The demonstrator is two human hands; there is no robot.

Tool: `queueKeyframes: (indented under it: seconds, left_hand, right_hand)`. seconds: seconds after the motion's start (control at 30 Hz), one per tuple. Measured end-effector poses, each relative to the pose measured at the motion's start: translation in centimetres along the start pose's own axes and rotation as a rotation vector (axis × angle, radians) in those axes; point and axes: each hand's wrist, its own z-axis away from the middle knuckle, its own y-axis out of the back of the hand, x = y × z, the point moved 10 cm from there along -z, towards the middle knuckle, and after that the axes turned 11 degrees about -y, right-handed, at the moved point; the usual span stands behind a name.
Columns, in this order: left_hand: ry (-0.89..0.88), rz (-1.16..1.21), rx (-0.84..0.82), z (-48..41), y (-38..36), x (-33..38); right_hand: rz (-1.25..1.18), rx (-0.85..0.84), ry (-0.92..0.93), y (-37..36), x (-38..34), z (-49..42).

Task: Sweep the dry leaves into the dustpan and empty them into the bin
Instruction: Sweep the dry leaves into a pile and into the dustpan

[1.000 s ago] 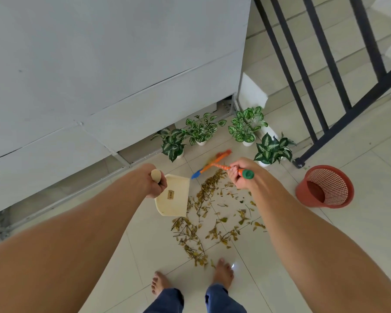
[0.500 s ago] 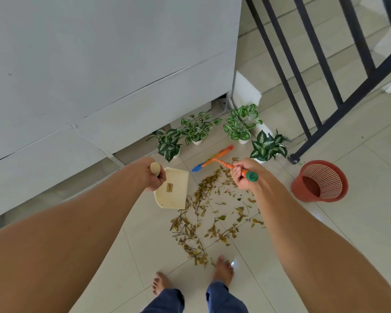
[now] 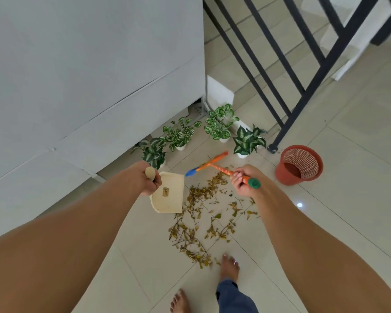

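Since the earlier frame, our right foot [image 3: 229,266] has stepped forward to the near edge of the leaf pile, while both hands keep their hold and sit much as before.

We look down on a pale tiled floor [image 3: 348,222], with a grey wall panel [image 3: 88,75] at left and a black stair railing [image 3: 303,75] at upper right. A red-brown bin [image 3: 299,164] with a mesh-patterned inside stands at the foot of the railing, to the right of our right hand and well apart from the dustpan. Four small potted plants [image 3: 220,124] line the floor beyond the leaves, between the wall and the railing post.

Our left hand [image 3: 150,180] has its grip clamped on the rounded handle of the cream dustpan [image 3: 168,194], whose open edge faces right, touching the left fringe of the dry leaves [image 3: 201,213]. The leaves lie scattered from just beside the dustpan down toward our feet, mostly between the two hands and below them.

Our right hand [image 3: 243,180] has its grip wrapped around the orange handle of the broom [image 3: 207,164], near its green end cap; the orange-and-blue head lies on the floor beyond the leaves, just in front of the plants.

A small tan label on the dustpan seems to read "CASA".
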Motion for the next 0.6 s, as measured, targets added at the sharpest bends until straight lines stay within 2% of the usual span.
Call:
queueKeyframes:
  seconds: [0.13, 0.33, 0.5, 0.6]
  left_hand:
    - [0.006, -0.004, -0.037, 0.2, 2.0, 0.5]
    - [-0.005, -0.046, -0.082, 0.1, 4.7, 1.0]
    - [-0.022, -0.055, -0.081, 0.3, 7.4, 1.3]
    - [-0.029, -0.04, -0.074, 0.0, 8.7, 1.9]
  right_hand:
    - [-0.075, 0.056, 0.003, 1.6, 3.2, -0.2]
    - [0.03, 0.027, -0.076, 2.2, 8.6, 2.1]
    - [0.189, 0.036, -0.034, -1.6, 9.8, 0.5]
    - [0.196, 0.021, -0.02, -3.9, 8.5, -2.1]
